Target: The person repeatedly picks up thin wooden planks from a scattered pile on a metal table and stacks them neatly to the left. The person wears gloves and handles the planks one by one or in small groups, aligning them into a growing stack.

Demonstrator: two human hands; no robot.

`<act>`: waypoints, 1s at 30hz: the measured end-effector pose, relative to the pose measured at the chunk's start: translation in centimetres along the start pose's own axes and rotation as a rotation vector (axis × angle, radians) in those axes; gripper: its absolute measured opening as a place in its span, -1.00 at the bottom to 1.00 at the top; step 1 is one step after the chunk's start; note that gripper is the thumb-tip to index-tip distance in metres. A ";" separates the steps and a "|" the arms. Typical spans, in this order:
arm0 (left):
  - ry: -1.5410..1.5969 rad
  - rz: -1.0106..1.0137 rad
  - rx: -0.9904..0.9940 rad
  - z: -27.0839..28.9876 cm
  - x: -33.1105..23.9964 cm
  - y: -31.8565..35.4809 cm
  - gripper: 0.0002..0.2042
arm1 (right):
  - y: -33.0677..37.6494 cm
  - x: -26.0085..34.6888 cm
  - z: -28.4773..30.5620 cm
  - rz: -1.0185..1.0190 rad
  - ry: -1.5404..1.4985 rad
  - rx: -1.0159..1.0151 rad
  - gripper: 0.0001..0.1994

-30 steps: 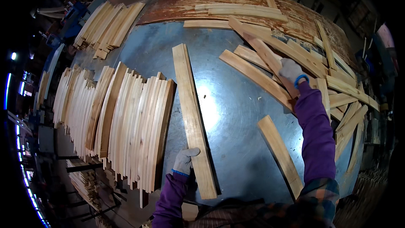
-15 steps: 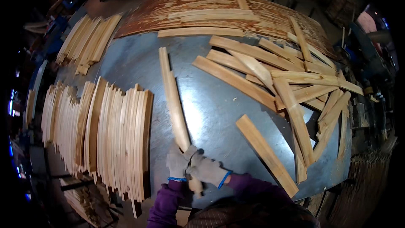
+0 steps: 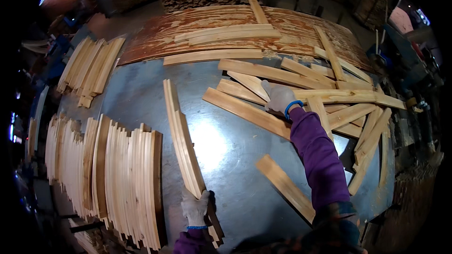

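My left hand (image 3: pixel 195 208), in a grey glove with a blue cuff edge, is closed around the near part of a few narrow wooden boards (image 3: pixel 178 134) held together lengthwise. My right hand (image 3: pixel 281 98), gloved the same way, reaches into the loose heap at the right. Its fingers are wrapped over a pale wooden board (image 3: pixel 247 83) lying across others there; the fingertips are partly hidden. Between my arms a single board (image 3: pixel 285 186) lies slanted on the metal table (image 3: pixel 221 183), its near end behind my right sleeve.
A tight row of upright-edged boards (image 3: pixel 127 178) stands along the table's left side, with a smaller group (image 3: pixel 92 68) beyond it. Several boards cross each other in the right-hand heap (image 3: pixel 351 96). A worn plywood sheet (image 3: pixel 150 37) at the back bears more boards.
My right hand has left the boards beside my left hand and moved far and right onto the heap. My left hand keeps hold of its boards. The view has tilted upward.
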State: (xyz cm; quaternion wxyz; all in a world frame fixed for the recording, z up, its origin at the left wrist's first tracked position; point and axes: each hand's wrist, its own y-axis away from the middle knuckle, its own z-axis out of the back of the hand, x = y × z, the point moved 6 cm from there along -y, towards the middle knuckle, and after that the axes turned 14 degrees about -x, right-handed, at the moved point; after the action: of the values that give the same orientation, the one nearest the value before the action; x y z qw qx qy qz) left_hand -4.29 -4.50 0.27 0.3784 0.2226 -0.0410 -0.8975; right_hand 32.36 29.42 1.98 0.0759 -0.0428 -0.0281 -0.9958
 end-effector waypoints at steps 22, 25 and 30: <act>0.020 -0.018 -0.061 0.2 -2.1 0.0 -0.10 | 14.1 27.1 -7.5 0.029 -0.797 0.200 -0.22; 0.359 -0.042 0.043 3.5 -2.0 0.4 -0.31 | 18.7 24.0 -8.3 -0.202 -0.980 0.350 0.07; 1.339 0.222 0.644 1.5 2.7 2.5 -0.43 | 24.6 26.6 -8.8 -0.296 -1.584 0.548 -0.25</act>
State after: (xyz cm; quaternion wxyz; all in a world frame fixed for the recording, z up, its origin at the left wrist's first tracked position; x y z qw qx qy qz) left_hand -4.94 -8.34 1.21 0.3269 0.8153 -0.0849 -0.4704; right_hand 9.19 0.62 -3.19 -0.0897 -0.7030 -0.3181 -0.6298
